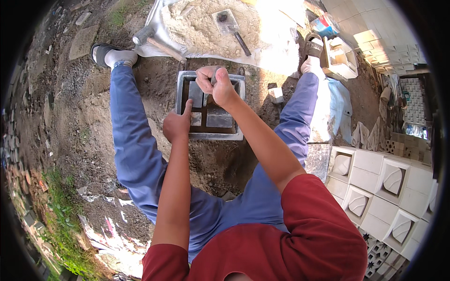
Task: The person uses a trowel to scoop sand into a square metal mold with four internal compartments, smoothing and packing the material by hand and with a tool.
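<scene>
Right hand (218, 87) grasps a grey piece (214, 79) over a frame (213, 136) holding blocks (219, 121), left hand (178, 125) overlapping it, grip unclear.

Ground (208, 161): uneven brown soil, gravelly at left.
Ground centre: grey rectangular frame (215, 136).
Far ground: white sheet (156, 18) bearing pale sand (197, 33); hammer (164, 48) across its left edge.
Right ground: pale block (276, 96), white box (345, 71).
</scene>
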### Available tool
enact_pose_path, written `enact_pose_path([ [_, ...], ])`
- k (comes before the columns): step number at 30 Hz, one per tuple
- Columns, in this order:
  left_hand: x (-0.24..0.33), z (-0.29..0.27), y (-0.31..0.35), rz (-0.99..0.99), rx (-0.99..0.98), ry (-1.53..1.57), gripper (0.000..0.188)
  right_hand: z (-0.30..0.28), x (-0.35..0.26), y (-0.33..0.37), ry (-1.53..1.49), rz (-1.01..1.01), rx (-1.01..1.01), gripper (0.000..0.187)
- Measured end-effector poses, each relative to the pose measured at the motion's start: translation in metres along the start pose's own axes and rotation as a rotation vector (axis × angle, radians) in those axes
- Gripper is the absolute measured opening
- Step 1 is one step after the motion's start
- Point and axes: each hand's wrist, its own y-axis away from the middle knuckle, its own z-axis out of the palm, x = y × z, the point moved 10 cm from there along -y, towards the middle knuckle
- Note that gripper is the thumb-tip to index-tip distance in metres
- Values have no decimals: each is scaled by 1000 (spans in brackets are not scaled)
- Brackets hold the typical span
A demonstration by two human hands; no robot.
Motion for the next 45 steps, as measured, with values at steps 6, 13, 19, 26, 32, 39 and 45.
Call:
enact_pose_path([
  [6,-17,-6,-3,-48,-5,-2,87,10,-29,-6,38,82,55,84],
  [13,-16,-1,-4,-34,-8,-12,91,33,-25,1,202,6,-65,84],
  [19,-8,2,-1,-24,-11,2,87,19,-7,14,-54,100,-29,79],
  [26,-8,-5,-2,-7,-4,31,89,37,-39,22,10,18,-45,78],
  [32,-21,5,-9,-21,23,-3,89,50,-28,13,73,85,-110,77],
  [39,-17,5,-6,-10,18,-22,88,41,-13,26,61,46,-97,77],
  [45,-3,-7,0,14,4,33,86,40,-17,32,33,28,-50,84],
])
